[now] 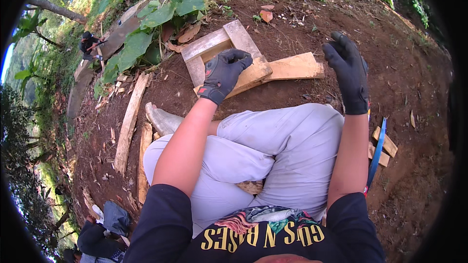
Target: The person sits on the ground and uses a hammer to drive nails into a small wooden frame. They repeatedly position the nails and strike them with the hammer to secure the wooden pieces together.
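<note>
My left hand (225, 74), in a black glove, is over a square wooden frame (204, 45) lying on the soil. Its fingers are curled with their tips together; whatever they may pinch is too small to make out. Beneath this hand, a pale plank (253, 74) forms the frame's near side. A second board (295, 66) lies against it and points right. My right hand (348, 70), gloved in black too, is raised to the right of that board, touching nothing. Its fingers are bent but apart from the thumb, with nothing seen between them.
Beside my right arm lies a long, narrow blue tool (379, 148) near short wood offcuts (385, 141). Long wood strips (131, 124) lie on the left. One person (89, 46) sits far left by a ledge; another (97, 238) is at lower left. Large-leaved plants (141, 44) grow beyond the frame.
</note>
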A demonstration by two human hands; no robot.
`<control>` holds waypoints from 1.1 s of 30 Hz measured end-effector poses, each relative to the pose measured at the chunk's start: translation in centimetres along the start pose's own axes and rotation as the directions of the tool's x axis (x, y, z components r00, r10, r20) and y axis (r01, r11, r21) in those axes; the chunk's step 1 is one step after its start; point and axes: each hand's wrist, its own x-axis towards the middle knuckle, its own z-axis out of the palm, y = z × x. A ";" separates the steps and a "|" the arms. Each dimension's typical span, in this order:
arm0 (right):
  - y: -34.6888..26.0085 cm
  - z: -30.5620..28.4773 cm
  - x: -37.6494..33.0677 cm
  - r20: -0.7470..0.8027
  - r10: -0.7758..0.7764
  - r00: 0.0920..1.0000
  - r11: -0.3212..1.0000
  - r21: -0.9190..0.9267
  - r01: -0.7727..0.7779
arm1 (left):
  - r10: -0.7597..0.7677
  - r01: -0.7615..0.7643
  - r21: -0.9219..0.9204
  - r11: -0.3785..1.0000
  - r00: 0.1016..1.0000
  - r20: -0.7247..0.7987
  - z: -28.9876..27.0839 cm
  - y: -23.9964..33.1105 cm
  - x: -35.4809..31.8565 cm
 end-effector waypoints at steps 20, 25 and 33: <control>24.1 -10.1 -26.9 -0.241 0.336 0.911 0.827 -0.387 -0.407 | 0.138 -0.159 0.207 0.965 0.984 0.112 1.4 -1.1 0.2; 24.3 -10.0 -27.3 -0.263 0.355 0.897 0.820 -0.374 -0.434 | 0.094 -0.115 0.181 0.977 0.988 0.122 1.5 -1.3 0.3; 24.2 -10.2 -28.3 -0.288 0.382 0.878 0.808 -0.357 -0.469 | 0.126 -0.154 0.239 0.959 0.984 0.128 1.4 -1.0 0.1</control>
